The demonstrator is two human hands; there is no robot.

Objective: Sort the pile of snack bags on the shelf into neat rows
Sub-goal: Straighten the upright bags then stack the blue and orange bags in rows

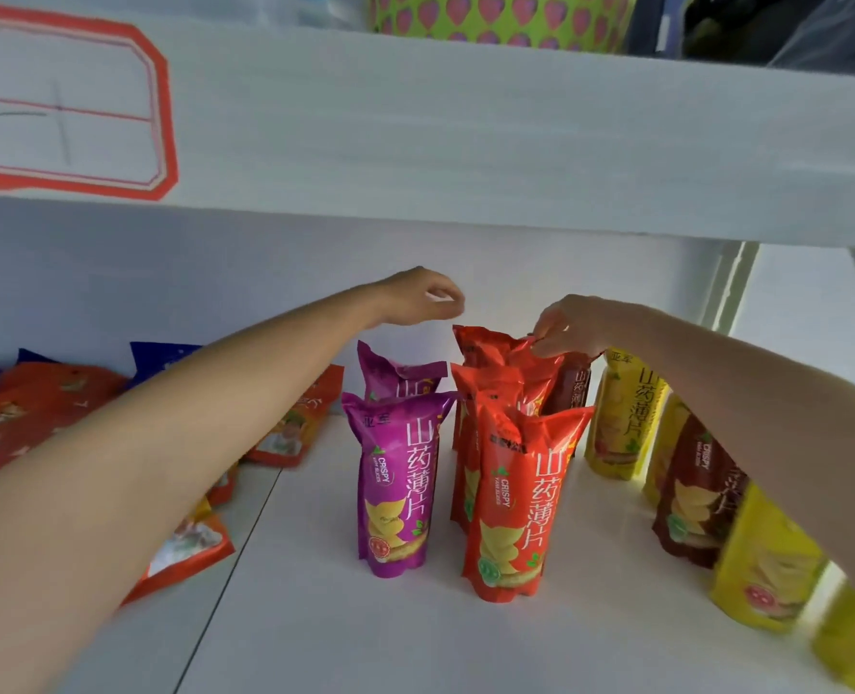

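Snack bags stand upright on the white shelf (590, 643) in rows running front to back: two purple bags (397, 485), a row of red ones (515, 503), then yellow and brown bags (693, 488) toward the right edge. Our right hand (573, 325) reaches in from the right, fingers pinching the crinkled top seam of the rearmost red bag (495, 350). Our left hand (423, 295) hovers above the purple row, fingers loosely curled, thumb meeting fingertip, holding nothing. Flat orange and blue packets (40, 408) lie along the left edge. The pouches are glossy foil, narrow-waisted.
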